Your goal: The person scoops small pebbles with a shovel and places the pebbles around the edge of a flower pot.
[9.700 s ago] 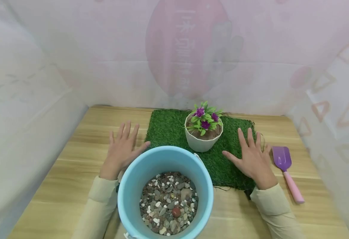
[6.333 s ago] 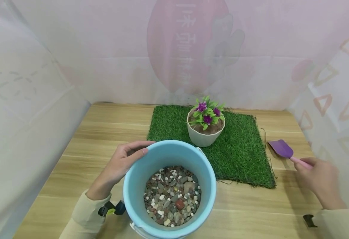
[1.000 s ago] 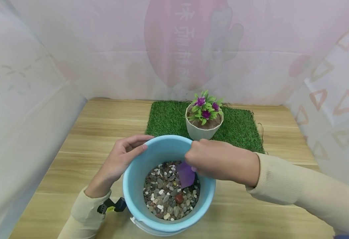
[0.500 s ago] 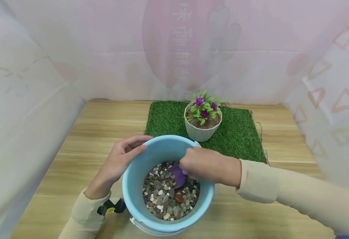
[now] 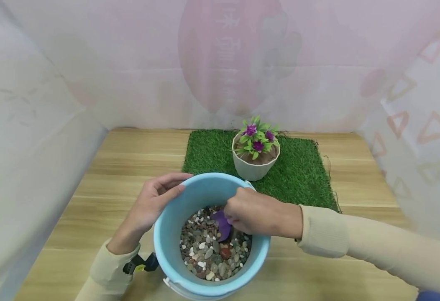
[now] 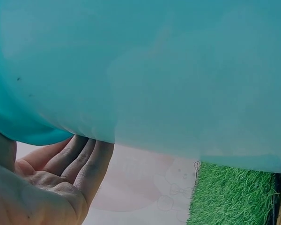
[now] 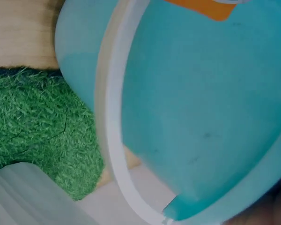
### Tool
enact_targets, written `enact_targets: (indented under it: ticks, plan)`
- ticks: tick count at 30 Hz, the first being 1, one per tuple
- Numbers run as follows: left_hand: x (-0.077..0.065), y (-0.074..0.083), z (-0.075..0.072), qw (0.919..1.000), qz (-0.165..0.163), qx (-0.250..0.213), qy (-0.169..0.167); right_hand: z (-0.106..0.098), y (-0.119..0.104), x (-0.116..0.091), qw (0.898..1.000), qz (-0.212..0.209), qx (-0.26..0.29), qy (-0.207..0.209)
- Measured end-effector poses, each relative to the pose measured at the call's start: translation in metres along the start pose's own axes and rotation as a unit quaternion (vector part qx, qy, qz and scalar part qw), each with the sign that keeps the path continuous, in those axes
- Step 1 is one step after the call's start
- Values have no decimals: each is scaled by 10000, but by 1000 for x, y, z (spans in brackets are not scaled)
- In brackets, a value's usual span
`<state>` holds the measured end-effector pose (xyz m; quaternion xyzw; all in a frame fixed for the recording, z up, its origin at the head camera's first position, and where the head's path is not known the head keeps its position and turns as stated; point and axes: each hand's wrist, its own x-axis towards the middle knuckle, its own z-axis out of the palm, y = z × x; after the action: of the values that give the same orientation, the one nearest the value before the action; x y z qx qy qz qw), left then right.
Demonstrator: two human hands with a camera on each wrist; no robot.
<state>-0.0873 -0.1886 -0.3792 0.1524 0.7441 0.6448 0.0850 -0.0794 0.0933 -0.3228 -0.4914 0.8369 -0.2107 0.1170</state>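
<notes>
A light blue bucket (image 5: pixel 161 251) stands at the front of the table, part filled with pebbles (image 5: pixel 205 255) of mixed grey, white and brown. My left hand (image 5: pixel 148 205) holds its left side, thumb at the rim and fingers along the outer wall. Over the right part of the opening, my right hand (image 5: pixel 257 212) grips a small shovel (image 5: pixel 223 225). The shovel's purple blade reaches in among the pebbles, and its pink handle is hidden in the fist. In the right wrist view the bucket's wall and white handle (image 7: pixel 110 108) fill most of the frame.
Behind the bucket, a white flowerpot (image 5: pixel 255 169) with purple flowers stands on a green artificial grass mat (image 5: pixel 299 175). The wooden table (image 5: pixel 129 159) has pale cloth walls (image 5: pixel 137 100) at its back and sides.
Both hands lay spread on the table at first. The left took the bucket's side; the right picked up the shovel from the right. In the last second its blade shifted left and into the pebbles.
</notes>
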Motion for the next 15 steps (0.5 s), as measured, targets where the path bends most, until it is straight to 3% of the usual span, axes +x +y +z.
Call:
enact_targets:
  ticks: [4, 11, 15]
  plan:
    - [0, 2, 1, 9999, 82, 21, -79, -2, 0, -3, 9997, 150, 147, -83]
    - [-1, 3, -1, 10000, 31, 23, -11, -1, -3, 3, 9978, 345, -534, -207]
    - [-3, 2, -1, 10000, -71, -38, 4, -1, -3, 5, 9995, 177, -156, -205]
